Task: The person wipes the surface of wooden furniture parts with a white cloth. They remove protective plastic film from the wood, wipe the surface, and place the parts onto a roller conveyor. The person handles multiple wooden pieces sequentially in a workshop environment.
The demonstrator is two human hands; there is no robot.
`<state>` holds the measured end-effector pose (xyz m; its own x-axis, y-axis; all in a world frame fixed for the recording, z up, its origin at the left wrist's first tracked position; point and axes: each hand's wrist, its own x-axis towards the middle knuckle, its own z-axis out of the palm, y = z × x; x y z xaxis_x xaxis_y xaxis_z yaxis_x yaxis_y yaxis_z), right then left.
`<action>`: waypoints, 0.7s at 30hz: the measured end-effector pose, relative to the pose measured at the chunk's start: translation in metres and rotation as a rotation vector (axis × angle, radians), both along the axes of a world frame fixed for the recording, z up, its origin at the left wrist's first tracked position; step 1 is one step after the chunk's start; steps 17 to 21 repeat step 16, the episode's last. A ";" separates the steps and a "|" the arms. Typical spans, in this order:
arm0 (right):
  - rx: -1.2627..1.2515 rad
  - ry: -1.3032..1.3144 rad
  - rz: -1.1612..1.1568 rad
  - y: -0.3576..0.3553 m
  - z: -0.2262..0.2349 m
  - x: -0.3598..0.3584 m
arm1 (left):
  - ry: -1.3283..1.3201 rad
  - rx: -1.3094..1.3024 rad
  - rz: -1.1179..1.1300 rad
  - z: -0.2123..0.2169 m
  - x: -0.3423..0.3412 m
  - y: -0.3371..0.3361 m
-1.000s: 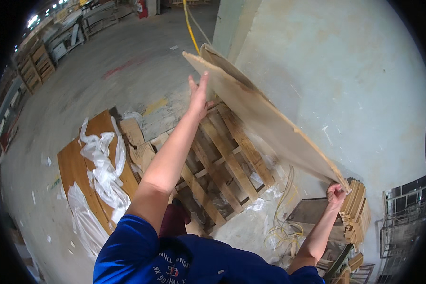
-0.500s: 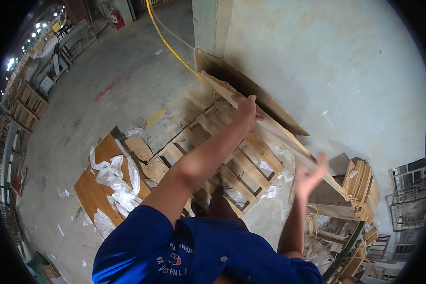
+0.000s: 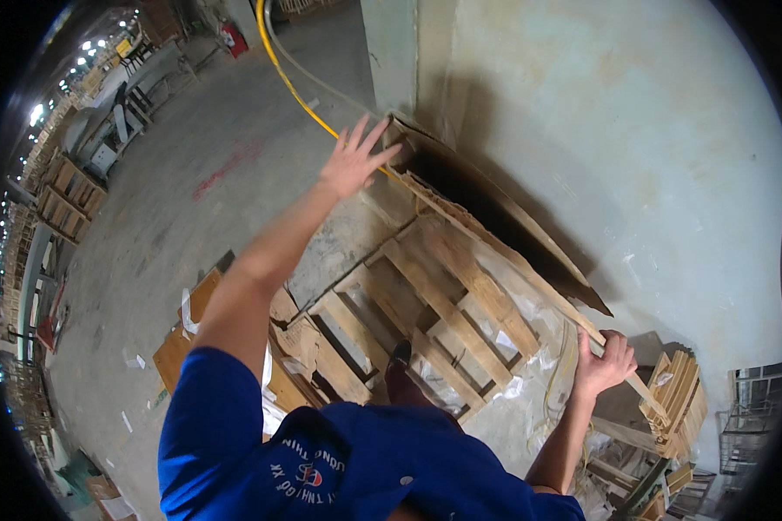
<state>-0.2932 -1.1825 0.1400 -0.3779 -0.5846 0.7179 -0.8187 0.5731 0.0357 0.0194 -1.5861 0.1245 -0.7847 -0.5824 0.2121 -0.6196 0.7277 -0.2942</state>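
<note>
A long thin panel (image 3: 543,282) with a ragged top edge stands on edge, leaning toward the wall. Behind it a second brown sheet (image 3: 530,221) rests near the wall, with a dark gap between the two. My right hand (image 3: 604,365) grips the front panel's top edge toward its right end, fingers curled over it. At the far left end, my left hand (image 3: 356,163) reaches out with fingers spread, close to the sheets' corner. Nothing shows in its grasp; whether its fingertips touch the corner, I cannot tell.
A wooden pallet (image 3: 434,300) lies on the floor before the panel, my shoe (image 3: 400,354) beside its slats. Stacked wood pieces (image 3: 676,404) stand at the right. A yellow hose (image 3: 291,82) runs behind the left corner. Cardboard (image 3: 321,356) and a brown board (image 3: 172,356) lie left.
My left hand has let go of the front panel's edge and moved left to its far corner, fingers spread. My right hand, open before, has closed on the panel's edge. The view has shifted slightly.
</note>
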 end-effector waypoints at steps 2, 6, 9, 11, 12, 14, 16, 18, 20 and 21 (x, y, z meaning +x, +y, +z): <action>0.060 -0.030 0.003 -0.001 0.006 -0.009 | -0.096 -0.054 -0.133 0.011 -0.038 -0.029; 0.022 -0.001 0.047 -0.010 0.009 -0.026 | -0.284 -0.067 -0.284 0.010 -0.101 -0.068; -0.066 0.089 0.014 -0.023 -0.004 -0.039 | -0.192 -0.032 -0.194 0.011 -0.122 -0.097; -0.113 0.129 -0.016 -0.031 -0.008 -0.046 | -0.267 0.025 -0.192 0.017 -0.143 -0.105; -0.115 0.142 -0.018 -0.033 -0.009 -0.047 | -0.305 0.051 -0.191 0.020 -0.153 -0.107; -0.132 0.163 -0.023 -0.041 -0.008 -0.045 | -0.271 -0.057 -0.379 0.029 -0.169 -0.109; -0.107 0.121 -0.036 -0.051 -0.003 -0.044 | -0.245 -0.115 -0.488 0.036 -0.185 -0.106; -0.107 0.121 -0.036 -0.051 -0.003 -0.044 | -0.245 -0.115 -0.488 0.036 -0.185 -0.106; -0.107 0.121 -0.036 -0.051 -0.003 -0.044 | -0.245 -0.115 -0.488 0.036 -0.185 -0.106; -0.107 0.121 -0.036 -0.051 -0.003 -0.044 | -0.245 -0.115 -0.488 0.036 -0.185 -0.106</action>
